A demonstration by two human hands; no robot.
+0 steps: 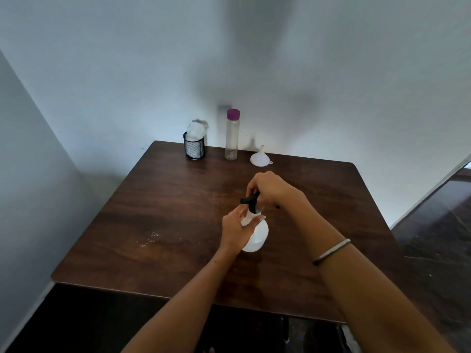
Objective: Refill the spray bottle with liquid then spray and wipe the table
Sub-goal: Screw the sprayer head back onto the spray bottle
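**Dark wood table in a white-walled corner**

The table (158,200) meets pale walls; white specks mark its left front. At centre, the left hand (235,231) curls round the white spray bottle (256,235); the right hand (270,187) clamps its black spray head (251,200).

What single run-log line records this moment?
left hand: holds spray bottle | right hand: grips spray head | funnel: unused | table: unwiped

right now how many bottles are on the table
2. The white spray bottle stands mid-table, held by both hands. The clear bottle with a purple cap stands at the far edge, between the mesh cup and funnel.
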